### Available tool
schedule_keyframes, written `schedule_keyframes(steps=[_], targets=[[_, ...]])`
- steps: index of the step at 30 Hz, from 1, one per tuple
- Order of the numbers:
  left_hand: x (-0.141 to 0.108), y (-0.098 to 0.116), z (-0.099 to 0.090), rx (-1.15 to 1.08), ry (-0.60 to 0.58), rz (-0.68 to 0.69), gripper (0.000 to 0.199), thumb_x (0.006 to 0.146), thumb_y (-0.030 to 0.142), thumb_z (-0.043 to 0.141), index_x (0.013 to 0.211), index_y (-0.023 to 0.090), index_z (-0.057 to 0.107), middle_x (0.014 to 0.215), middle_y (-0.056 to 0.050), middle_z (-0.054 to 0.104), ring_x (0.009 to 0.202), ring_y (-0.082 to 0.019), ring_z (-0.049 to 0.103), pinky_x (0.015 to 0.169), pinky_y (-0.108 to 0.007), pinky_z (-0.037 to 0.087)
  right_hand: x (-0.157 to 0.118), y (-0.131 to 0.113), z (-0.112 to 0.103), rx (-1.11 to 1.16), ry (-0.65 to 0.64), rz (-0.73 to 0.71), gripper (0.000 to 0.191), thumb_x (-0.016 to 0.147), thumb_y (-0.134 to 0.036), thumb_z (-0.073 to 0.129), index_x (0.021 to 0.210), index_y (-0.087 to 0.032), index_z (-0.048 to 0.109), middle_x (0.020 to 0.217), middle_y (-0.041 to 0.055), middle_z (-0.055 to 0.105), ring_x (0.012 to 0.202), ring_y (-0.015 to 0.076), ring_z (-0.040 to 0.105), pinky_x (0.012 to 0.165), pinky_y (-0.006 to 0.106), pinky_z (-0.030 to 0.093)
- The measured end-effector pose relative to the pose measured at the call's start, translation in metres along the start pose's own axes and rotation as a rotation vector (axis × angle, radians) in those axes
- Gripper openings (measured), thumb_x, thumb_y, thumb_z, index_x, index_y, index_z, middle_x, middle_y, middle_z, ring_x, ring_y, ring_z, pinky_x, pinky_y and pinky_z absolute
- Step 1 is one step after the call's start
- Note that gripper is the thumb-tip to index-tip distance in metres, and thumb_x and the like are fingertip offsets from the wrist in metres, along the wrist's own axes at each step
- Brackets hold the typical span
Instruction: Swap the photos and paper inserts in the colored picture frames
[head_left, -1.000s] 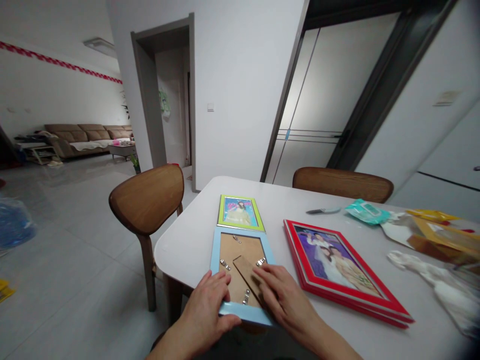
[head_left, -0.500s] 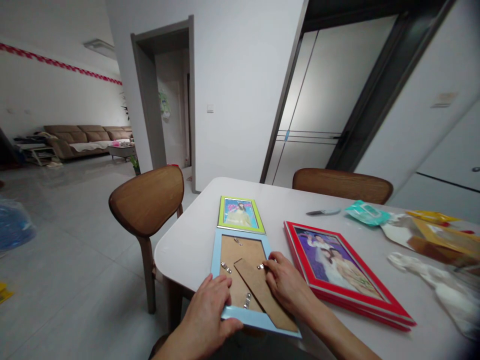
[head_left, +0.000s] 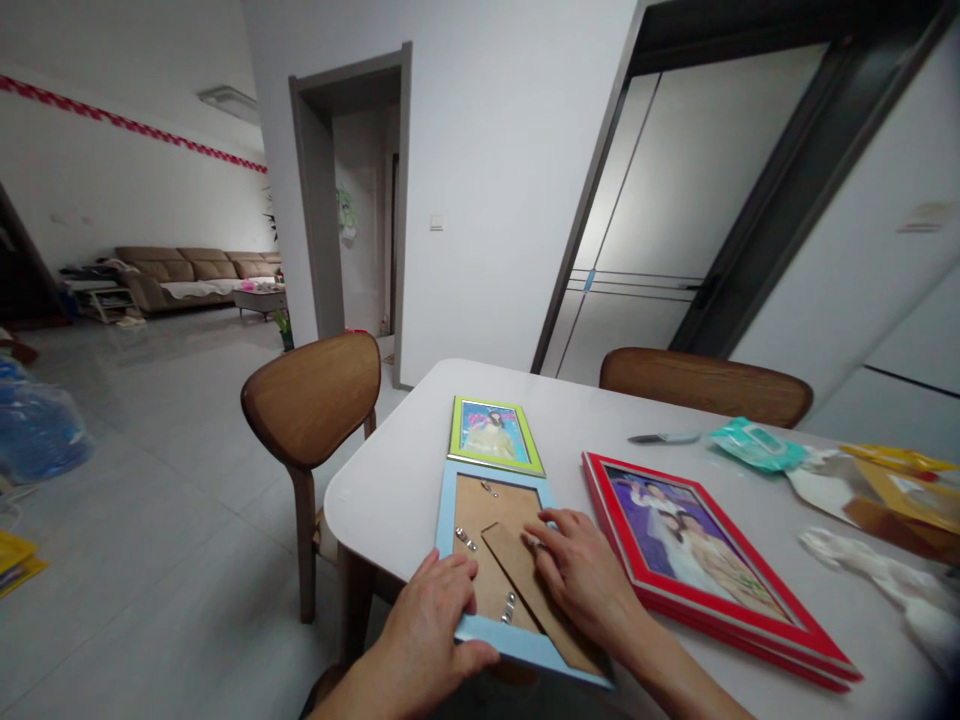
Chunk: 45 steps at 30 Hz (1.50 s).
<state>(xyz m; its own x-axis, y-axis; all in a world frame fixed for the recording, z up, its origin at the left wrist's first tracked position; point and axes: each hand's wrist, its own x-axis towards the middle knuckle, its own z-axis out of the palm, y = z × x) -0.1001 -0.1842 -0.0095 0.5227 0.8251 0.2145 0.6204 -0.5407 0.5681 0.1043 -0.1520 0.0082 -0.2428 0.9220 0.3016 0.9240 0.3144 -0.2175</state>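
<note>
Left hand (head_left: pixel 431 605): loosely curved, thumb set apart from fingers, spanning the near left corner of a light blue frame (head_left: pixel 446 515). Fingertips lie on the left bar and brown backing board (head_left: pixel 478 570), thumb along the near bar; grip force cannot be told.

Right hand (head_left: pixel 583 572): half curled, fingertips down by the frame's right inner edge, covering the spot there; cannot tell if anything is pinched. Palm above a brown strut (head_left: pixel 534 595), which slants across the board, its near end over the near bar.

Blue frame lies back side up at the near edge of the bench (head_left: pixel 375 500). Uncovered metal clips (head_left: pixel 466 540) sit at left and near sides; a metal hanger (head_left: pixel 489 488) at the far end.

Just beyond, a green frame (head_left: pixel 532 450), picture up, against the blue one's far edge. Right of the hand, stacked red frames (head_left: pixel 750 530), top one picture up.

Farther: knife (head_left: pixel 664 438), teal packet (head_left: pixel 756 445), crumpled white material (head_left: pixel 862 565), yellow packaging (head_left: pixel 907 492). Wooden chairs (head_left: pixel 319 400) beside and behind the bench.
</note>
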Motion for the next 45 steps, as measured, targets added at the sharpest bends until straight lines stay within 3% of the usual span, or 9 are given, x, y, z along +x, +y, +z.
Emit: schedule_keyframes(steps=[7, 15, 21, 26, 34, 39, 43, 45], targets=[[0.002, 0.005, -0.004, -0.018, 0.006, -0.005, 0.025, 0.059, 0.027, 0.069, 0.075, 0.020, 0.051, 0.101, -0.001, 0.057, 0.097, -0.017, 0.049, 0.098, -0.036, 0.023, 0.021, -0.043, 0.019, 0.162, -0.099, -0.169, 0.030, 0.073, -0.013, 0.040, 0.091, -0.024, 0.061, 0.089, 0.0037, 0.055, 0.087, 0.0165, 0.045, 0.077, 0.030, 0.034], [0.003, 0.002, -0.004, -0.051, 0.007, -0.002, 0.026, 0.058, 0.028, 0.070, 0.076, 0.019, 0.054, 0.107, -0.003, 0.056, 0.103, -0.018, 0.047, 0.099, -0.037, 0.021, 0.024, -0.039, 0.023, 0.234, -0.134, -0.180, 0.035, 0.069, -0.008, 0.040, 0.087, -0.028, 0.062, 0.096, 0.0008, 0.055, 0.090, 0.0158, 0.046, 0.078, 0.030, 0.033], [0.002, 0.001, -0.002, -0.055, -0.004, -0.018, 0.027, 0.057, 0.026, 0.070, 0.078, 0.019, 0.055, 0.113, -0.005, 0.054, 0.108, -0.019, 0.044, 0.100, -0.039, 0.020, 0.053, -0.017, 0.032, 0.235, -0.009, 0.122, 0.028, 0.078, -0.027, 0.039, 0.090, -0.018, 0.062, 0.089, 0.0050, 0.063, 0.084, 0.0149, 0.054, 0.075, 0.025, 0.038], [0.002, -0.001, 0.001, -0.058, 0.006, -0.016, 0.029, 0.056, 0.024, 0.070, 0.080, 0.018, 0.055, 0.114, -0.006, 0.054, 0.110, -0.020, 0.043, 0.100, -0.040, 0.020, 0.082, 0.000, 0.042, 0.150, 0.021, 0.310, 0.023, 0.073, -0.033, 0.045, 0.070, -0.019, 0.063, 0.072, 0.0058, 0.064, 0.069, 0.0181, 0.056, 0.058, 0.026, 0.036], [0.002, 0.000, 0.002, 0.001, -0.009, -0.021, 0.033, 0.056, 0.023, 0.070, 0.084, 0.016, 0.054, 0.116, -0.007, 0.052, 0.112, -0.021, 0.041, 0.101, -0.040, 0.020, 0.097, 0.003, 0.052, 0.203, 0.075, 0.451, 0.016, 0.065, -0.032, 0.053, 0.062, -0.017, 0.058, 0.066, 0.0088, 0.061, 0.067, 0.0199, 0.054, 0.056, 0.028, 0.032], [0.005, 0.005, 0.006, 0.082, -0.051, -0.041, 0.056, 0.049, 0.027, 0.075, 0.098, 0.014, 0.051, 0.119, -0.011, 0.048, 0.113, -0.025, 0.039, 0.100, -0.044, 0.021, 0.095, 0.008, 0.040, 0.430, 0.136, 0.422, 0.027, 0.069, -0.037, 0.047, 0.057, -0.016, 0.056, 0.059, 0.0066, 0.059, 0.063, 0.0183, 0.054, 0.057, 0.027, 0.035], [0.004, 0.006, 0.001, 0.088, 0.020, 0.004, 0.046, 0.053, 0.021, 0.071, 0.094, 0.015, 0.051, 0.116, -0.012, 0.050, 0.111, -0.026, 0.042, 0.099, -0.047, 0.024, 0.069, 0.025, 0.014, 0.653, 0.209, 0.412, 0.035, 0.071, -0.045, 0.041, 0.075, -0.016, 0.059, 0.072, 0.0054, 0.063, 0.068, 0.0171, 0.056, 0.059, 0.026, 0.040], [0.004, 0.008, -0.005, 0.029, 0.107, 0.038, 0.036, 0.056, 0.021, 0.067, 0.088, 0.017, 0.051, 0.111, -0.011, 0.054, 0.106, -0.026, 0.046, 0.097, -0.049, 0.026, 0.045, 0.032, 0.001, 0.819, 0.280, 0.480, 0.037, 0.070, -0.047, 0.042, 0.083, -0.016, 0.058, 0.079, 0.0058, 0.063, 0.070, 0.0166, 0.057, 0.059, 0.025, 0.042]])
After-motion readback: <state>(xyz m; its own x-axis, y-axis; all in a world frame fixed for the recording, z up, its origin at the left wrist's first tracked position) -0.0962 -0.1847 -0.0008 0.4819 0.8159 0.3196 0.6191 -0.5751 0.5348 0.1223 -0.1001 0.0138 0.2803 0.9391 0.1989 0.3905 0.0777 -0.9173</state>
